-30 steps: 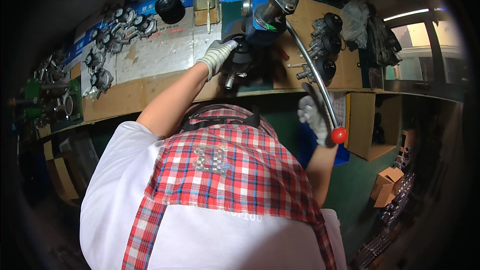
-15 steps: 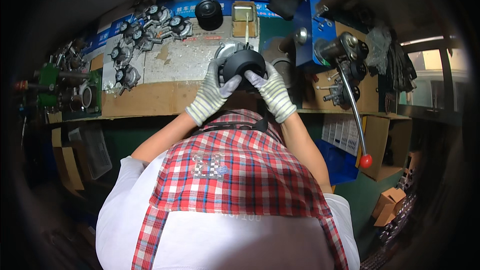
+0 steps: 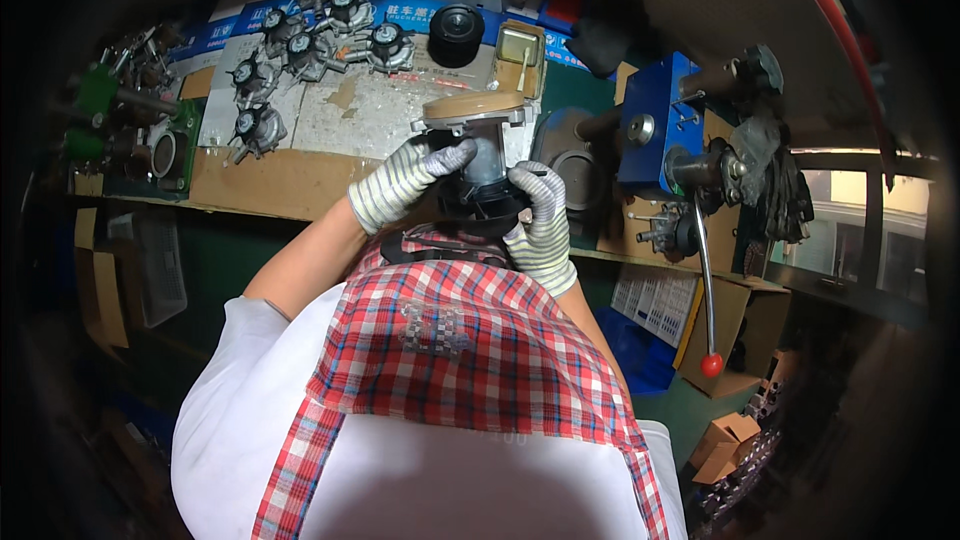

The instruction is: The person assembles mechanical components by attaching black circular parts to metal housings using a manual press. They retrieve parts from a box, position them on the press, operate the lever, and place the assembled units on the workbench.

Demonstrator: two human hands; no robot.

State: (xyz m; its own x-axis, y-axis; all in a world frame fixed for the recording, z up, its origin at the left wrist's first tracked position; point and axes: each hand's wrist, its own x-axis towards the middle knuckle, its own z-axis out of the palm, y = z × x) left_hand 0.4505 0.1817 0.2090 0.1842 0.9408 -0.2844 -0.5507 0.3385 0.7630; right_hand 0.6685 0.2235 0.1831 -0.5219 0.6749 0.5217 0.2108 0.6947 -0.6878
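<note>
- Holding noted in head view: left hand (image 3: 410,180) and right hand (image 3: 543,220) closed around the metal assembly (image 3: 488,158), near the front edge of the counter (image 3: 590,90).
- Tan disc (image 3: 478,105) uppermost; steady two-sided support at the black base (image 3: 485,204) judged advisable.

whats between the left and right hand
A grey metal part with a black lower end, held by the left hand and right hand; the head view shows it.
</note>
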